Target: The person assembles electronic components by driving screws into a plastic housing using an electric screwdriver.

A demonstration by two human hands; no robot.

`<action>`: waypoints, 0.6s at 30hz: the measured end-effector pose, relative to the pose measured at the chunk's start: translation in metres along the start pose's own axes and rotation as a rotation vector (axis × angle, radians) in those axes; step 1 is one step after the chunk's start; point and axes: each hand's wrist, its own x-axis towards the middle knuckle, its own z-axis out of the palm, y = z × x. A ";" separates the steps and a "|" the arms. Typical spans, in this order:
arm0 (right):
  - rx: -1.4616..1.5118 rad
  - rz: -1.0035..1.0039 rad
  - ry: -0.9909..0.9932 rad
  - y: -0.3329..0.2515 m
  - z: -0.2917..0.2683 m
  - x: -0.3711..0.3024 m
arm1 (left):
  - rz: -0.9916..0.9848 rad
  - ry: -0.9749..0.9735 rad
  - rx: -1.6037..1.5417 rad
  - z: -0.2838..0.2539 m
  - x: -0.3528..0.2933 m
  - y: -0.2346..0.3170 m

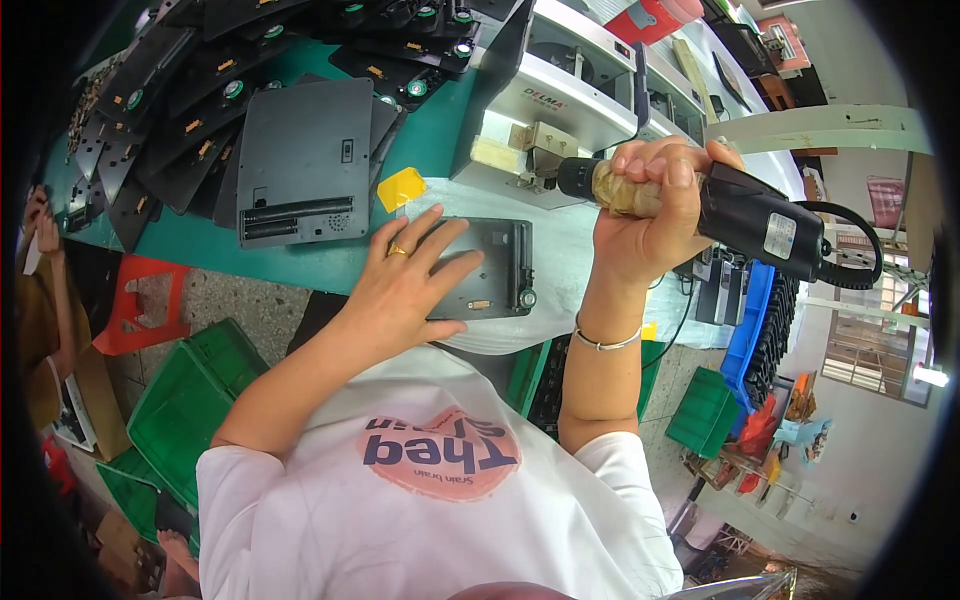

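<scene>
My right hand (655, 205) is wrapped round a black electric screwdriver (765, 222) with tan tape about its front part. The tool's nose points left, at the small metal outlet block of a grey-white screw feeder (545, 100); whether its bit touches the block I cannot tell. Spread fingers of my left hand (408, 275) rest on a dark plastic housing panel (490, 262), which lies on the bench in front of me. A round part with a green ring sits at the panel's lower right corner. Beyond my left fingertips is a yellow tag (401, 189).
Left of my hand lies a stack of dark grey housings (305, 150); several black panels (190, 95) overlap behind it on the green bench mat (290, 262). A red jar (650, 18) stands at the back. Green crates (190, 390) and a blue tray (748, 330) flank me. Another person's hands (42, 225) show far left.
</scene>
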 end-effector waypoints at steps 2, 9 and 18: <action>0.005 0.009 -0.012 0.000 -0.002 0.001 | -0.002 0.005 -0.004 0.001 0.000 -0.002; -0.054 -0.024 -0.103 -0.004 0.000 -0.001 | -0.008 0.037 -0.014 0.003 -0.001 -0.005; -0.036 -0.007 -0.109 -0.005 0.000 0.001 | -0.017 0.042 -0.028 0.001 -0.001 -0.005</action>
